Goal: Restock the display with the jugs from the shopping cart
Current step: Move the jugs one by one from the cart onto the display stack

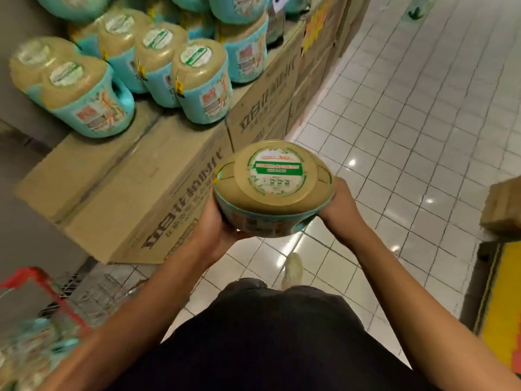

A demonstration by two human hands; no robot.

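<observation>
I hold one jug (273, 187) in front of my chest, its tan top with a round green-and-white label facing me and its teal body below. My left hand (218, 221) grips its left underside and my right hand (339, 206) grips its right side. The display (121, 193) is a base of stacked brown cardboard boxes at the left, with several identical teal jugs (201, 83) standing on it in rows. The shopping cart (42, 311), red-trimmed wire, sits at the lower left with blurred teal jugs (28, 348) inside.
White tiled floor (408, 122) stretches to the right of the display. A cardboard box (501, 207) and a yellow-topped stand (499, 306) are at the right edge. My shoe (291, 269) shows below the jug.
</observation>
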